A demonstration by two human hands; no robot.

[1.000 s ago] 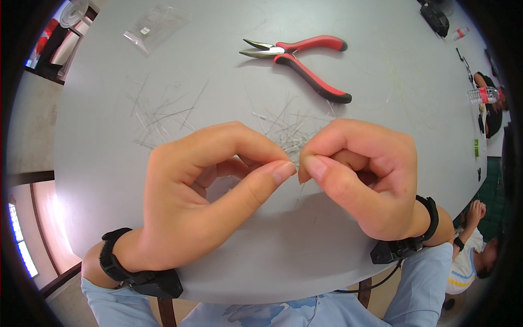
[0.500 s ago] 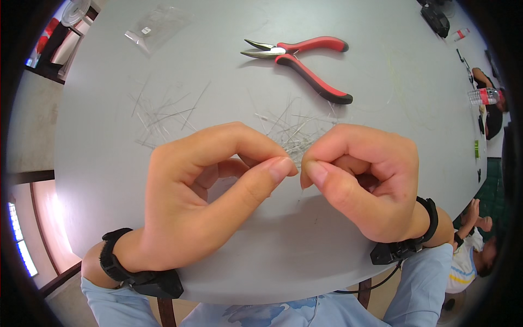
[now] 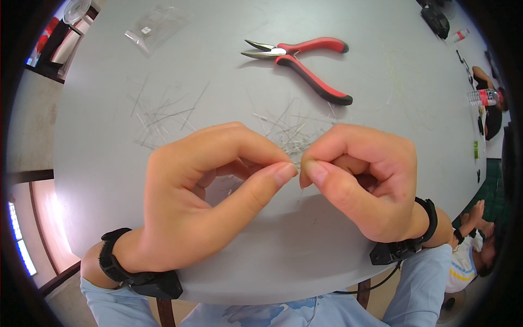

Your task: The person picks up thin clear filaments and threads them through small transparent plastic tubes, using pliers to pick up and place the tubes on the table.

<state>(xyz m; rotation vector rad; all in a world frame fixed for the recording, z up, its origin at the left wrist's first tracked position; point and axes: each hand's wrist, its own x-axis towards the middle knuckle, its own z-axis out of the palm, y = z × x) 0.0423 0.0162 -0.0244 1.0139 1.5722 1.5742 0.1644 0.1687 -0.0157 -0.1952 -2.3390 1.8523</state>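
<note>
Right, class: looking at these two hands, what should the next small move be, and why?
Probably to ease the left hand and right hand slightly apart, both pinches closed: their tips nearly meet in front of the loose thin pieces, and anything held there is too fine to make out, so a wider gap might reveal it.

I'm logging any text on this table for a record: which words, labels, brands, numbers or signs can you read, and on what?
Nothing can be read clearly.
Plastic bag: small white label, too small to read.
Nearer bottle at right: red band, too blurred.
Farther bottle: red band, too small.
Pliers, thin strands: no lettering shows.
</note>
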